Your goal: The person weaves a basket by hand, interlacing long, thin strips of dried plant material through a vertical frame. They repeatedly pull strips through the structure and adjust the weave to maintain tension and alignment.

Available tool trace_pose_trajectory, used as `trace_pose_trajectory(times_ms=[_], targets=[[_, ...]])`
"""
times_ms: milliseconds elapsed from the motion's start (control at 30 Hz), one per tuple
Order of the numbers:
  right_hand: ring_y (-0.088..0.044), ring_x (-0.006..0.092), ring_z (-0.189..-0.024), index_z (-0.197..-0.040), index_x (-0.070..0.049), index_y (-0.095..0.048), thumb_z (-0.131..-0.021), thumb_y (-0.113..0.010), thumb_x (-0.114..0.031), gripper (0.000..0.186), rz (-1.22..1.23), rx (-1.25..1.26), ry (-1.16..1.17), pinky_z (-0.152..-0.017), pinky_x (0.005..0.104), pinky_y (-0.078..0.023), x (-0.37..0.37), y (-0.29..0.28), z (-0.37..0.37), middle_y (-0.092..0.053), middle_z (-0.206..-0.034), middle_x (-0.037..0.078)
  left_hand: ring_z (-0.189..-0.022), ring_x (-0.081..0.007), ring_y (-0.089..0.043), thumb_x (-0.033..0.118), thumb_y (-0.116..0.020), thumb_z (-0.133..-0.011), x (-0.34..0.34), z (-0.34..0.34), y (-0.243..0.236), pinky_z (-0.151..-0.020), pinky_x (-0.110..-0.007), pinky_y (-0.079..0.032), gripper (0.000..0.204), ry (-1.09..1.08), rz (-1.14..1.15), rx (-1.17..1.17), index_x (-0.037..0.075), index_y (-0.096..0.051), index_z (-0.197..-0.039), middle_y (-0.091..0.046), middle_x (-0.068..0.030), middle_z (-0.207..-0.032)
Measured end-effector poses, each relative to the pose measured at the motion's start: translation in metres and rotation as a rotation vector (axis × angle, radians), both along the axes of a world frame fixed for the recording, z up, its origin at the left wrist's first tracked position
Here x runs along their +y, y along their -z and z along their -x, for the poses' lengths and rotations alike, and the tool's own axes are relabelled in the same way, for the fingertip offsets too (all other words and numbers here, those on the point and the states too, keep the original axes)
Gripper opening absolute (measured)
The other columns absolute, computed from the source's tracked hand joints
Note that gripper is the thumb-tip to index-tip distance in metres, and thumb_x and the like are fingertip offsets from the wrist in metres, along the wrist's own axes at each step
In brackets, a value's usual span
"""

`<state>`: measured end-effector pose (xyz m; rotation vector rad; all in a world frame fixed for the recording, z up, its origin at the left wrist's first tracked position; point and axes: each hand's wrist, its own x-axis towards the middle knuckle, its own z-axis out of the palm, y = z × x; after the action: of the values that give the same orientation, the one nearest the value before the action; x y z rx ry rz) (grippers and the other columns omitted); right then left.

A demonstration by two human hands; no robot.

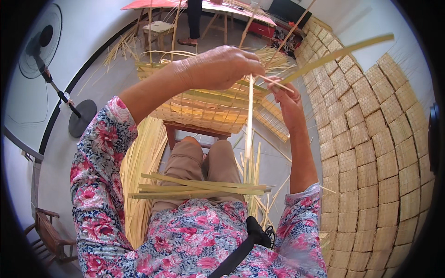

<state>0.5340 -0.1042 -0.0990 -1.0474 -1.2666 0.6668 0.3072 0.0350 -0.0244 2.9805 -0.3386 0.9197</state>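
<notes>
A half-woven bamboo basket (204, 111) rests on a low wooden stool in front of my knees, with upright stakes rising from its far side. Over its right part, my left hand (220, 68) has its fingers curled around a thin pale bamboo strip (250, 120), which hangs down toward the floor. Just to the right, my right hand (286, 99) pinches a wider green-yellow bamboo strip (343, 54) whose free end sticks out up and right. A narrow piece of strip spans the gap between both hands. Several cut strips (199, 186) lie across my lap.
Long loose strips (143, 171) are heaped at my left. Stacked woven pieces (366, 176) line the right side. A standing fan (46, 51) and a wooden chair (55, 236) are on the left. Beyond the basket, a person (193, 23) stands by a table (157, 3) and a small stool (159, 28).
</notes>
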Motion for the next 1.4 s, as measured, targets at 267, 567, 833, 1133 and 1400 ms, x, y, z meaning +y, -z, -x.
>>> trace_pose_trajectory(times_ms=[267,567,833,1133,1400], targets=[[-0.057,0.0138,-0.117,-0.105,-0.005,-0.074,-0.097,-0.066,-0.011,0.013,-0.029,-0.096,-0.059,-0.103,0.0307,-0.044,-0.005,0.016,0.003,-0.063,-0.131,0.004,-0.098,-0.0386,-0.065,0.004,-0.058,-0.090,-0.017,-0.010,-0.015,-0.087,-0.046,-0.052,0.040,-0.112,0.251,0.153,0.008,-0.061,-0.130,-0.070,-0.0175,-0.107],[-0.061,0.0167,-0.114,-0.111,-0.003,-0.068,-0.101,-0.057,-0.005,0.015,0.020,-0.139,-0.078,-0.099,0.0307,-0.048,-0.009,0.011,0.016,-0.063,-0.128,0.006,-0.093,-0.0357,-0.066,0.010,-0.061,-0.093,-0.007,-0.020,0.013,-0.080,-0.043,-0.051,0.021,-0.084,0.224,0.219,0.013,-0.072,-0.111,-0.070,-0.0166,-0.099],[-0.064,0.0203,-0.100,-0.119,-0.004,-0.059,-0.104,-0.051,-0.009,0.018,-0.069,-0.688,0.204,-0.084,0.0326,-0.050,-0.006,0.003,0.014,-0.066,-0.105,0.010,-0.090,-0.0289,-0.072,0.014,-0.061,-0.095,-0.006,-0.010,0.027,-0.072,-0.040,-0.056,0.023,-0.089,0.080,0.124,0.021,-0.074,-0.112,-0.074,-0.0086,-0.093],[-0.063,0.0437,-0.088,-0.104,-0.004,-0.058,-0.096,-0.052,-0.004,0.011,-0.009,-1.220,0.278,-0.071,0.0479,-0.049,0.007,-0.038,0.033,-0.066,-0.091,0.021,-0.081,-0.0343,-0.071,0.014,-0.061,-0.086,-0.016,-0.007,0.050,-0.069,-0.045,-0.054,0.019,-0.091,0.089,-0.008,0.013,-0.073,-0.101,-0.070,-0.0130,-0.085],[-0.065,0.0423,-0.088,-0.105,-0.004,-0.061,-0.092,-0.053,-0.002,0.015,0.083,-1.199,0.305,-0.071,0.0474,-0.050,0.017,-0.033,0.028,-0.067,-0.092,0.021,-0.080,-0.0289,-0.071,0.008,-0.065,-0.086,-0.024,0.006,0.052,-0.066,-0.043,-0.054,0.026,-0.113,0.029,0.011,0.013,-0.069,-0.111,-0.069,-0.0100,-0.084]])
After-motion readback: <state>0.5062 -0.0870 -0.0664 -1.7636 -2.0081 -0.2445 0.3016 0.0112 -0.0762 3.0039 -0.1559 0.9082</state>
